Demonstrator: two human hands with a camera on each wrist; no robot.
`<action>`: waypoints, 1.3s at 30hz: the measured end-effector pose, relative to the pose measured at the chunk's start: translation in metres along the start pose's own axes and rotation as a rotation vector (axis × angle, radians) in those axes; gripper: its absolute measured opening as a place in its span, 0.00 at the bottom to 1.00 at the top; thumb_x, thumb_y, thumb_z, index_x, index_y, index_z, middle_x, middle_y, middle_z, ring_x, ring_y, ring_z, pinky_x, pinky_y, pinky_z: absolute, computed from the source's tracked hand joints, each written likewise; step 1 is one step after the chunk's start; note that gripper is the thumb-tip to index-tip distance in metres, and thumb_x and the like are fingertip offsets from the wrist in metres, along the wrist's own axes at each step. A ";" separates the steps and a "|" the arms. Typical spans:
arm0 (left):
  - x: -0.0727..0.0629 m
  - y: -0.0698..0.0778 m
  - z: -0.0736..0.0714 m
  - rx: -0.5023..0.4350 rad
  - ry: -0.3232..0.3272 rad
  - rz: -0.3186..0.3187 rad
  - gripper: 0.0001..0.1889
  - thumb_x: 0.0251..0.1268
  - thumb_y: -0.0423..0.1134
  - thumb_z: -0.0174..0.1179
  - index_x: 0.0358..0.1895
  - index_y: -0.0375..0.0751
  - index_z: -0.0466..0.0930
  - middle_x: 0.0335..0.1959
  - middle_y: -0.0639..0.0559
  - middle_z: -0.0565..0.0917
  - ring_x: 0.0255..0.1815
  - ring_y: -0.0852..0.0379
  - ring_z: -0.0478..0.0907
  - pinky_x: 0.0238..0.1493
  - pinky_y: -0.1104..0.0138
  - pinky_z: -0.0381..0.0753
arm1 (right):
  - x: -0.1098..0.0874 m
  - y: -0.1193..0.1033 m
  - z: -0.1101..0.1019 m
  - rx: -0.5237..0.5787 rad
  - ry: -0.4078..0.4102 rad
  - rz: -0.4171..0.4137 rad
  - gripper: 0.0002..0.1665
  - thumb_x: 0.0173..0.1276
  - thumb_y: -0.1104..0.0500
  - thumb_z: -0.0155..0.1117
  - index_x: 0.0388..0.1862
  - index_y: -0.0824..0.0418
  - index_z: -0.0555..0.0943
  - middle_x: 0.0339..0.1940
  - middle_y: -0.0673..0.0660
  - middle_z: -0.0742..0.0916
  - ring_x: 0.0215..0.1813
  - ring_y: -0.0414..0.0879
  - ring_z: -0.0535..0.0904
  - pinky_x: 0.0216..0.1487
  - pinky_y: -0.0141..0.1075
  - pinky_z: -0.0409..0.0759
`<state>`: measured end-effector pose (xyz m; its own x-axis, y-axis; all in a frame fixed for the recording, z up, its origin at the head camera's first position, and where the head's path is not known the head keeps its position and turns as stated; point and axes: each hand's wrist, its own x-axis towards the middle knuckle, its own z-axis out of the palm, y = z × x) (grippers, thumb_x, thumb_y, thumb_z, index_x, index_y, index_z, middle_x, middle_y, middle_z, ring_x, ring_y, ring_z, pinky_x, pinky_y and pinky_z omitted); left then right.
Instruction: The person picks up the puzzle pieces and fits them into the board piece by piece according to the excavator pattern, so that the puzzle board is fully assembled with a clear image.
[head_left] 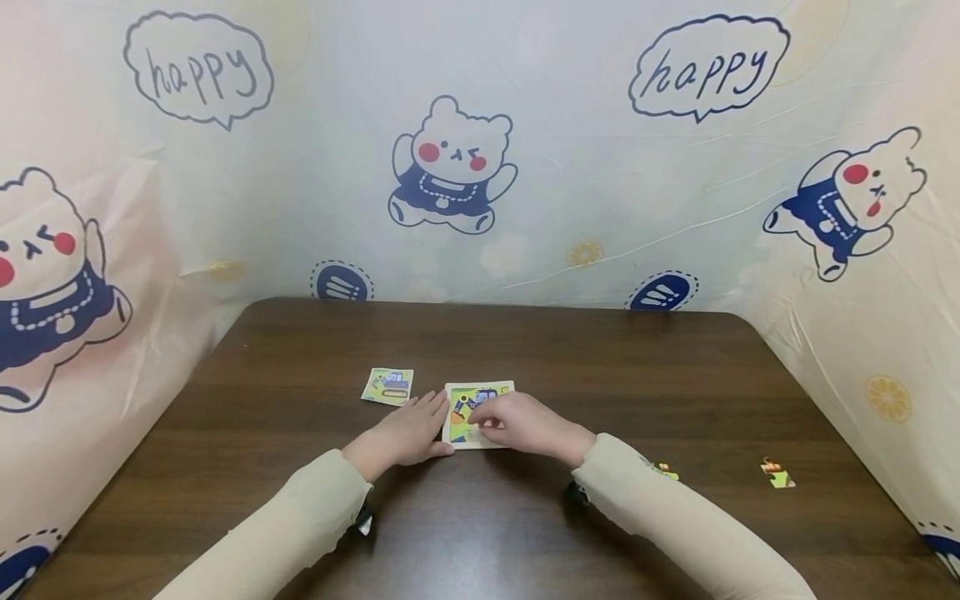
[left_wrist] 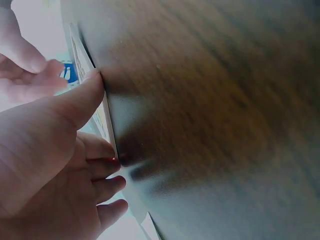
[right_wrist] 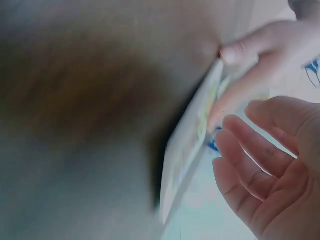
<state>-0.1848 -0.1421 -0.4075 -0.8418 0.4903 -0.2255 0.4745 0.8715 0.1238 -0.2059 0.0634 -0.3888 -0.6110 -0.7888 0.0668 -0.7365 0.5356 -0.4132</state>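
A square jigsaw tray [head_left: 468, 385] with a pale border and a green excavator picture lies mid-table. My left hand [head_left: 405, 432] lies along its left side, fingers extended, with the thumb by the near-left corner. In the left wrist view, that thumb [left_wrist: 82, 97] and the index fingertip meet the tray's edge. Over the tray's right part hovers my right hand [head_left: 525, 423], hiding some of the picture. The right wrist view shows its fingers [right_wrist: 240, 155] loosely bent, with nothing visible between them. A small card [head_left: 388, 386] with a similar excavator picture lies just beyond the left fingertips.
To the right, a jigsaw piece [head_left: 778, 475] in green and orange lies on the brown wooden table [head_left: 600, 358]. Another piece [head_left: 666, 471] is partly hidden by the right sleeve. A printed curtain [head_left: 555, 167] hangs behind and along both sides.
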 end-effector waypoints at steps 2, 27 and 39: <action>0.000 0.000 0.000 0.001 0.001 0.000 0.39 0.65 0.54 0.53 0.67 0.26 0.56 0.69 0.36 0.55 0.69 0.42 0.51 0.66 0.52 0.52 | -0.007 0.005 -0.006 0.013 0.015 0.016 0.11 0.62 0.64 0.62 0.44 0.61 0.84 0.41 0.50 0.85 0.38 0.38 0.77 0.39 0.29 0.75; -0.001 0.002 -0.001 0.005 -0.008 -0.001 0.38 0.65 0.53 0.53 0.67 0.26 0.55 0.69 0.36 0.55 0.69 0.42 0.51 0.66 0.52 0.53 | -0.142 0.082 -0.049 0.125 0.045 0.270 0.18 0.60 0.58 0.66 0.47 0.65 0.80 0.45 0.57 0.83 0.46 0.51 0.78 0.46 0.46 0.77; 0.000 0.003 -0.001 0.003 -0.005 -0.003 0.38 0.65 0.53 0.53 0.67 0.27 0.55 0.69 0.36 0.55 0.69 0.42 0.51 0.66 0.52 0.53 | -0.190 0.096 -0.054 0.115 -0.025 0.297 0.20 0.54 0.52 0.71 0.40 0.64 0.79 0.35 0.51 0.81 0.35 0.45 0.75 0.35 0.39 0.76</action>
<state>-0.1840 -0.1392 -0.4062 -0.8420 0.4877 -0.2304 0.4727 0.8730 0.1204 -0.1761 0.2814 -0.3921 -0.7861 -0.6110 -0.0936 -0.4887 0.7070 -0.5111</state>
